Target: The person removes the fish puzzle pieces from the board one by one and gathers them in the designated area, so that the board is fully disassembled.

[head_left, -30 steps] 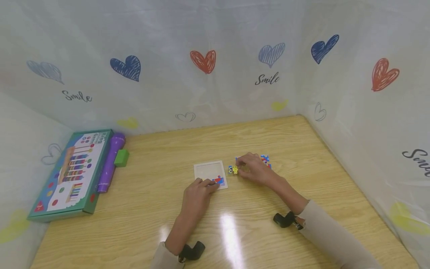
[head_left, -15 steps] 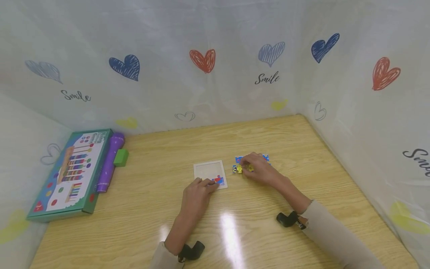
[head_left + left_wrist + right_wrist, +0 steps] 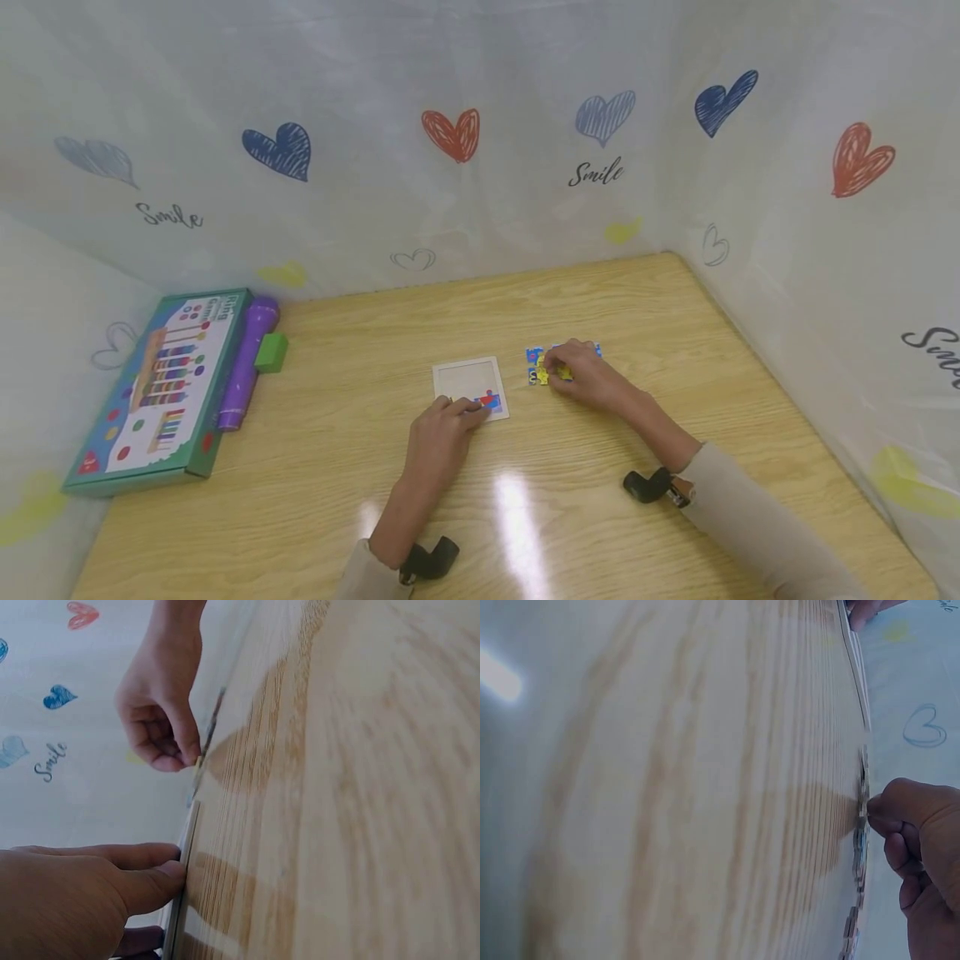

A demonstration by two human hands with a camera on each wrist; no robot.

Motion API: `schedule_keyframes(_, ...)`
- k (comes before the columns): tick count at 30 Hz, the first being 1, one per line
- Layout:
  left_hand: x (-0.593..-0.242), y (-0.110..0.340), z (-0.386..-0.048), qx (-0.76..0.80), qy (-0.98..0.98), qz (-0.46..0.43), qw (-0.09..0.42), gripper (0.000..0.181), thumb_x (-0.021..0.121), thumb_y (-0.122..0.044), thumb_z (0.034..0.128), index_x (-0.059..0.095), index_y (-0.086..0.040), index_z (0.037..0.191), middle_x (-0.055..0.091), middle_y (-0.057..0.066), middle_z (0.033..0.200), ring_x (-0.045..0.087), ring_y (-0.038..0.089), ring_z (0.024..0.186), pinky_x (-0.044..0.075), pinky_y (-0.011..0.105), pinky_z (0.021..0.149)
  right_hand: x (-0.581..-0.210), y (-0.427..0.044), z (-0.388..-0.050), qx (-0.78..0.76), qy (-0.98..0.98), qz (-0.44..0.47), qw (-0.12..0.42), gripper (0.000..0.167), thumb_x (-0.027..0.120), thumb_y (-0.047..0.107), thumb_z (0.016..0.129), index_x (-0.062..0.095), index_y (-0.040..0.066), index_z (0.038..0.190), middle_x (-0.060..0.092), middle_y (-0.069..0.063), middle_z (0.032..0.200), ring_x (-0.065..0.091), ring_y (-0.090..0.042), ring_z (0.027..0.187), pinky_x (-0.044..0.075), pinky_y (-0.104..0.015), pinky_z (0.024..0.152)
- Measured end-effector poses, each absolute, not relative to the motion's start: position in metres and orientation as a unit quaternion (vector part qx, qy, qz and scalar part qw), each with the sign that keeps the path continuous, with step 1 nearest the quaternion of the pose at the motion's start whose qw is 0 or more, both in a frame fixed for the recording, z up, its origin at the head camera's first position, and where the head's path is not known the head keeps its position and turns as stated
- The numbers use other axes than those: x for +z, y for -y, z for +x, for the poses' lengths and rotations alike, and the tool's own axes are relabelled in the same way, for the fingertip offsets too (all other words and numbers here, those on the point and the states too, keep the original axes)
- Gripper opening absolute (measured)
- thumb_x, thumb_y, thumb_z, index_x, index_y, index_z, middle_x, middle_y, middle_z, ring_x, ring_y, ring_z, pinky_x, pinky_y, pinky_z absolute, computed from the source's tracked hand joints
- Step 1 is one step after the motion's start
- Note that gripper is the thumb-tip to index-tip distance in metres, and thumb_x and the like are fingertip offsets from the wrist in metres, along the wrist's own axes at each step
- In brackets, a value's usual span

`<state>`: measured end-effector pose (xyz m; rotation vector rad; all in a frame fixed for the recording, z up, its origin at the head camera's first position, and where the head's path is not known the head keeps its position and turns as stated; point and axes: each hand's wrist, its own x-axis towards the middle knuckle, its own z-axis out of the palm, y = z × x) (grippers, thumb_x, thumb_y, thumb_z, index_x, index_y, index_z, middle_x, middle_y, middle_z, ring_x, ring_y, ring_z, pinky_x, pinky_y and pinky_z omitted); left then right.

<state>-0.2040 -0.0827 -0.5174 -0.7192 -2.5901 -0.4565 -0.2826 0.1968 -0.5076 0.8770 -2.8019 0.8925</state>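
Observation:
My left hand (image 3: 442, 437) rests on the near side of a small white puzzle tray (image 3: 442, 367), its fairly straight fingers touching the edge. A red and blue puzzle piece (image 3: 489, 401) lies in the tray's near right corner, partly covered by the fingertips. To the right of the tray, my right hand (image 3: 588, 375) pinches a yellow puzzle piece (image 3: 542, 372) low over the table, among other loose pieces. Its thumb and fingertip meet in the left wrist view, and the right wrist view shows the right hand (image 3: 922, 840) beside the thin edges of several pieces (image 3: 859, 855).
At the left lies a green-edged game box (image 3: 161, 383), with a purple toy microphone (image 3: 249, 362) along its right side and a green block (image 3: 272, 352) against it. A white curtain (image 3: 360, 217) printed with hearts encloses the wooden table (image 3: 360, 350).
My right hand has moved a little to the right, and the yellow puzzle piece has shifted with it toward the other loose pieces. The left hand and tray have stayed put.

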Motion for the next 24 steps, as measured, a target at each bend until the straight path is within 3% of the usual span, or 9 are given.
schedule_keyframes(10,-0.519,0.084,-0.204,-0.181,0.923,-0.259,0.219,0.017,0.082,-0.011,0.0815,0.082,-0.019,0.096,0.074,-0.005,0.095,0.059,0.015,0.074,0.049,0.025,0.055,-0.508,-0.199,-0.283,0.291,0.912,0.285,0.035,0.014,0.070,-0.002,0.085,0.067,0.008,0.094,0.066,0.002,0.090,0.056,-0.020,0.092,0.033,-0.049,0.088)
schedule_keyframes(15,-0.517,0.086,-0.203,-0.210,0.930,-0.236,0.187,0.014,0.081,-0.017,0.0833,0.081,-0.014,0.097,0.073,-0.003,0.098,0.061,0.015,0.079,0.052,0.026,0.060,-0.503,-0.194,-0.280,0.285,0.910,0.296,0.045,0.014,0.070,-0.001,0.085,0.066,0.011,0.090,0.063,0.004,0.087,0.055,-0.018,0.090,0.032,-0.043,0.084)
schedule_keyframes(21,-0.516,0.087,-0.203,-0.223,0.932,-0.231,0.170,0.017,0.079,-0.020,0.0854,0.080,-0.011,0.100,0.073,0.000,0.101,0.063,0.016,0.082,0.054,0.027,0.064,-0.495,-0.175,-0.273,0.294,0.902,0.312,0.041,0.013,0.071,0.000,0.085,0.067,0.012,0.087,0.066,0.005,0.086,0.057,-0.019,0.089,0.037,-0.051,0.089)
schedule_keyframes(24,-0.515,0.087,-0.203,-0.220,0.932,-0.234,0.169,0.016,0.079,-0.020,0.0858,0.080,-0.011,0.099,0.073,-0.001,0.101,0.063,0.016,0.082,0.053,0.026,0.064,-0.495,-0.163,-0.271,0.293,0.900,0.321,0.032,0.011,0.070,0.000,0.086,0.069,0.011,0.089,0.066,0.005,0.086,0.055,-0.018,0.087,0.039,-0.048,0.090)
